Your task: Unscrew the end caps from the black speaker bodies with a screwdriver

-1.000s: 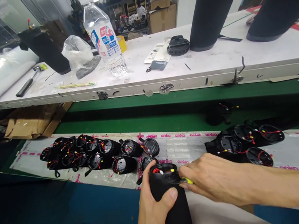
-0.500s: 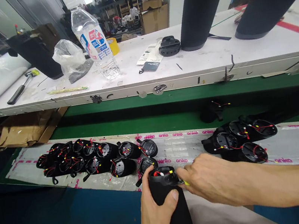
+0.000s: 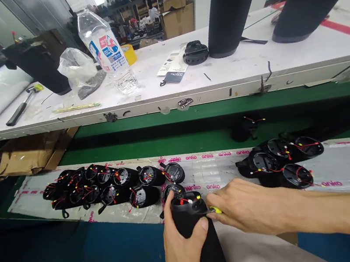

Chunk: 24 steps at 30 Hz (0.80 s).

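**Cluttered white tabletop (image 3: 146,77) out back, black tube (image 3: 211,253) being gripped up front**

A water bottle (image 3: 105,49) is being parked there, while black cylinders (image 3: 148,196) are being carried by a taped board (image 3: 208,173) below. The tube is being clasped near its open end by the left hand (image 3: 182,246), on the near side of the board. A yellow-ended tool (image 3: 215,209) is being pinched by the right hand (image 3: 240,205) right at the rim. If the tube isn't being steadied enough, the tip could get skidded into the left thumb; with too much force being applied, the red wiring (image 3: 182,201) inside could probably be nicked.
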Available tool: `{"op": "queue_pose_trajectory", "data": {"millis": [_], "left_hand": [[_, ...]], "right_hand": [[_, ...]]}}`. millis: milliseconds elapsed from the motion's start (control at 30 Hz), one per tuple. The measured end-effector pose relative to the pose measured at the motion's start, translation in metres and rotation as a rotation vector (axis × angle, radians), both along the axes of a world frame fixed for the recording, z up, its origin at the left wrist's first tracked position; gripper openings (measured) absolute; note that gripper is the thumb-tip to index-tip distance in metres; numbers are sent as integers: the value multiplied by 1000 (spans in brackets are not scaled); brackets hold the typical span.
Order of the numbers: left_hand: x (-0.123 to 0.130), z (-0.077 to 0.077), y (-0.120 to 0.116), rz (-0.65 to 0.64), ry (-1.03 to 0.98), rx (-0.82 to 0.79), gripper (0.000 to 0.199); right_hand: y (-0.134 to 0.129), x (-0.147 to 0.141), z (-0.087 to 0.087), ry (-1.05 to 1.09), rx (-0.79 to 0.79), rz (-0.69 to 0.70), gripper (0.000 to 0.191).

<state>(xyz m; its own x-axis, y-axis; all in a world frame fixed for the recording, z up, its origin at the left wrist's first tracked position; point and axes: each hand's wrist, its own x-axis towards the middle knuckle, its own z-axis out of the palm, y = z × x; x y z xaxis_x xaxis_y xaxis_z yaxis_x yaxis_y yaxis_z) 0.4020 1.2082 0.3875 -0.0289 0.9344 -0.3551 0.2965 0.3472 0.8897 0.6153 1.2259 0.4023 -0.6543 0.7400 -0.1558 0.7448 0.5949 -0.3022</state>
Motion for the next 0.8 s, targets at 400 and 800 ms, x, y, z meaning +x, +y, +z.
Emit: {"op": "queue_pose_trajectory", "data": {"millis": [400,800], "left_hand": [[4,3,-1,16,144,26,82],[4,0,-2,33,145,28,81]], "right_hand": [[-6,-2,0,-89,224,117,22],[-12,-1,-17,-18,253,52,15]]}}
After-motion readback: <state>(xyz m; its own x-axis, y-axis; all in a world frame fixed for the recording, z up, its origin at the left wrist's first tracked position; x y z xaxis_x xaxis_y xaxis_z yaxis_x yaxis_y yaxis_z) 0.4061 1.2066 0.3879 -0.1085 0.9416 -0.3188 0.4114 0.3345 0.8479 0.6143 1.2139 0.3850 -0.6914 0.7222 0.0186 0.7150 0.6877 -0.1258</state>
